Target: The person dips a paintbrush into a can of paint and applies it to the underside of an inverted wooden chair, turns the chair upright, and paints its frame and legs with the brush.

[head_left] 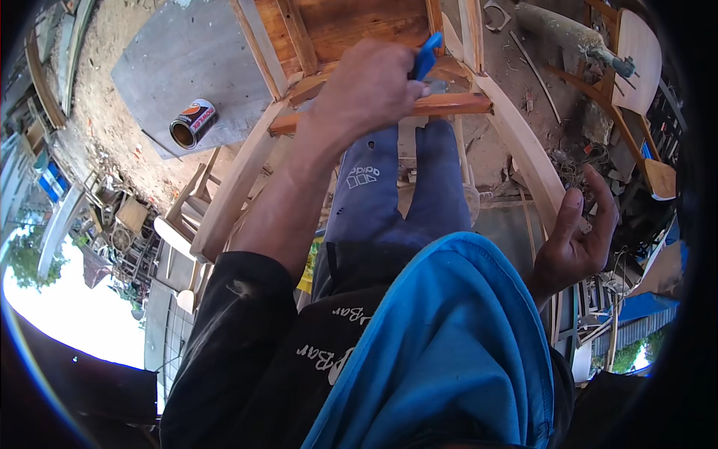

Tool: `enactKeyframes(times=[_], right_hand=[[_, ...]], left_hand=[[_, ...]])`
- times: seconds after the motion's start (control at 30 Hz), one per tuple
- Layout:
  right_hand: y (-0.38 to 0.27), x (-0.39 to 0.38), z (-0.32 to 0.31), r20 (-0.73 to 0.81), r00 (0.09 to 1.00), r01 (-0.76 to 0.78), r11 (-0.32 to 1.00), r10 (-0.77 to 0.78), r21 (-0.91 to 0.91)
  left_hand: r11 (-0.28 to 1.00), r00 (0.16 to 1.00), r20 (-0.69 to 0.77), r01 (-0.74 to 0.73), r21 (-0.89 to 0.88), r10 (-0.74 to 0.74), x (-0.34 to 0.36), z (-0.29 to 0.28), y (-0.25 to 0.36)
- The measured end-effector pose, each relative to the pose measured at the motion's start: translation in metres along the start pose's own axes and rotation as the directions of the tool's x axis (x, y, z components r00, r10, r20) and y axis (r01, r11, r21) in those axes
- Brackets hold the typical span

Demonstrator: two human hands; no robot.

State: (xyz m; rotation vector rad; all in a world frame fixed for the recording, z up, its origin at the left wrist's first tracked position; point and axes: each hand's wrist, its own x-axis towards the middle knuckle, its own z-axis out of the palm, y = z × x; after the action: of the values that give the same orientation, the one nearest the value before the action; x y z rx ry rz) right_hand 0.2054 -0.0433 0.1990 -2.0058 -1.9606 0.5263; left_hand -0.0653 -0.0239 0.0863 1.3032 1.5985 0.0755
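Above white-lettered trousers, the left hand grasps a blue tool.

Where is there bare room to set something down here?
On the grey sheet: beyond the can, and between the can and the frame. It is crowded to the frame's right, with chair parts and a stick; the left hand, gripping a blue tool, is at the crossbar.
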Motion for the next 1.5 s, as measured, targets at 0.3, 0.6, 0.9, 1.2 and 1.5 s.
enactKeyframes(times=[0.3,0.6,0.9,1.2,1.5], right_hand=[[-0.002,-0.002,0.006,-0.063,0.997,-0.049,0.998,0.052,0.035],[-0.001,-0.003,0.000,-0.052,0.998,-0.030,0.998,0.033,0.060],[0.000,-0.001,0.001,-0.015,1.000,0.015,1.000,-0.015,-0.009],[-0.002,0.001,0.000,0.024,1.000,-0.009,0.998,0.010,-0.062],[-0.001,0.001,0.000,0.030,0.999,-0.022,0.995,0.025,-0.094]], left_hand=[[0.973,0.965,-0.146,0.225,0.049,-0.216,-0.020,-0.009,-0.034],[0.841,0.918,-0.216,0.391,0.374,-0.331,-0.037,-0.035,-0.039],[0.516,0.897,-0.168,0.075,-0.854,-0.408,0.039,0.010,-0.024],[0.308,0.862,0.141,0.321,-0.895,-0.487,0.113,0.075,-0.022],[0.091,0.859,0.015,0.071,-0.993,-0.511,0.117,0.062,-0.039]])
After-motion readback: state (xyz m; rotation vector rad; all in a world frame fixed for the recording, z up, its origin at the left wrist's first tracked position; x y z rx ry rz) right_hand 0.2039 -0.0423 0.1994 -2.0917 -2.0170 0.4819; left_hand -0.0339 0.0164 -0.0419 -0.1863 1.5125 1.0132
